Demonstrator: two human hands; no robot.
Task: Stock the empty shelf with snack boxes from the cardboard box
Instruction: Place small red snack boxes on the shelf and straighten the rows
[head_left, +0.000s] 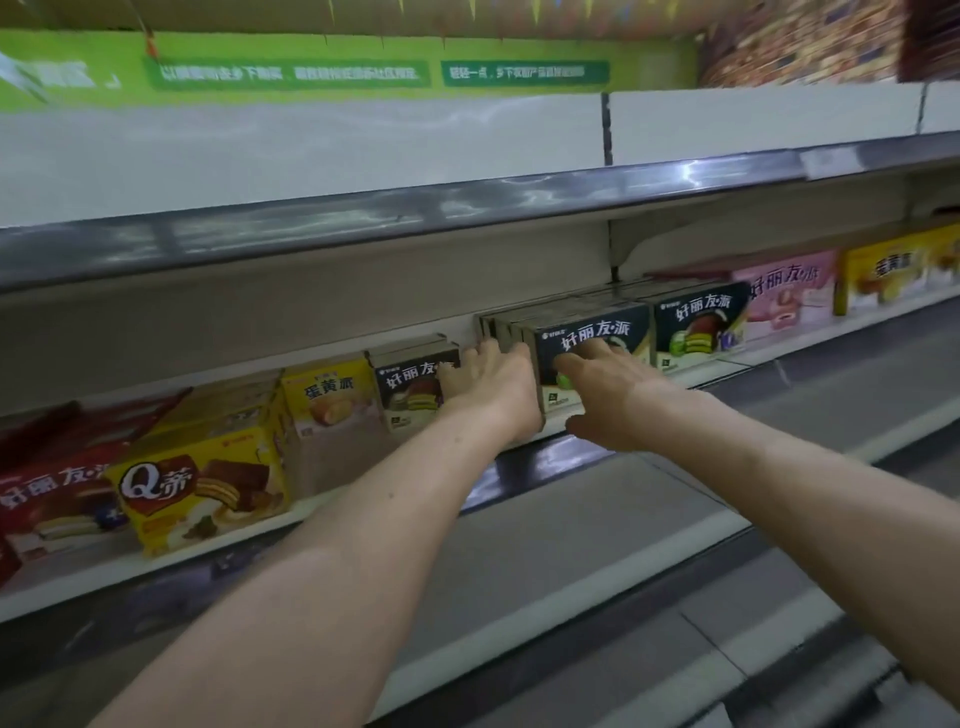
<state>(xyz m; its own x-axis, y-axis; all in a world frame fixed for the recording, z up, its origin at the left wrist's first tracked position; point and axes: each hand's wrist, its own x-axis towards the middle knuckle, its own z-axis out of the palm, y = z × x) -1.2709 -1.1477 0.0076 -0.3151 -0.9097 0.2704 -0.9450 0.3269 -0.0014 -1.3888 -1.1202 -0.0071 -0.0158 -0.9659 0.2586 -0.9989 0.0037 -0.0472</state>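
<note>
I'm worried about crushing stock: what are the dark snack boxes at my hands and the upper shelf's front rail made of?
Dark snack boxes: apparently printed paperboard, semi-gloss; brown raw card edges show. Upper shelf's front rail: probably metal or plastic, glossy grey; mirrors light streaks.

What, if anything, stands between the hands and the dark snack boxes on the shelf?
Nothing visible. The left hand lies against the left side of the dark box row; the right hand presses its front face.

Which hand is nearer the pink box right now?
Right. The right hand rests on the front of the dark box, left of the pink box; the left hand is farther left, at that box's side.
</note>
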